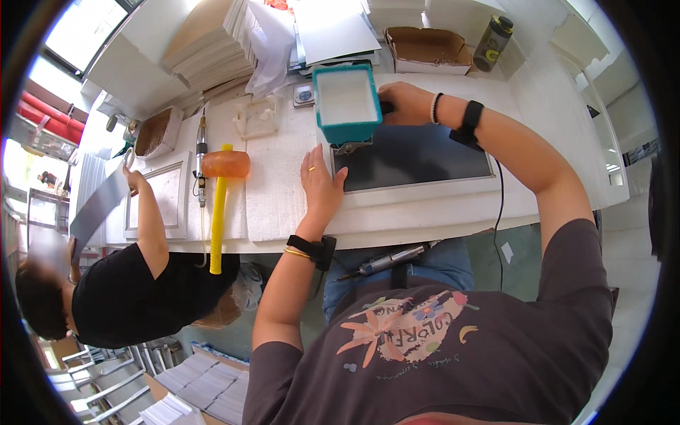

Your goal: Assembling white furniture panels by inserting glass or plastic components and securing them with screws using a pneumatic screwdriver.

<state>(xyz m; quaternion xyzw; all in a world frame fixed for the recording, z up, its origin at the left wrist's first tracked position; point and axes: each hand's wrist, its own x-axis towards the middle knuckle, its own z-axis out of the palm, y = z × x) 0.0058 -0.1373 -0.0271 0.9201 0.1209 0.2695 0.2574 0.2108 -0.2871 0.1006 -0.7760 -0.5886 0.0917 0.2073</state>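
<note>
A black handle on a teal box-shaped tool with a white inside (348, 97) is in the grip of my right hand (405, 103). Metal parts show under the tool, over the upper left corner of a dark glossy rectangular panel (418, 159). That panel lies flat within a pale border (425, 185) on white boards. My left hand (320, 185) rests with fingers stretched out and thumb apart, beside the panel's left edge. Whether its thumb touches the panel, I cannot tell. The tool's lower end is partly hidden.
To the left lie an orange-headed mallet (227, 164) with a yellow handle and a slim screwdriver-like power tool (202, 152). Stacked sheets (333, 32), a cardboard box (428, 51) and a bottle (494, 44) stand behind. A co-worker (142, 290) holds a grey sheet (99, 205). A cord (502, 212) hangs down.
</note>
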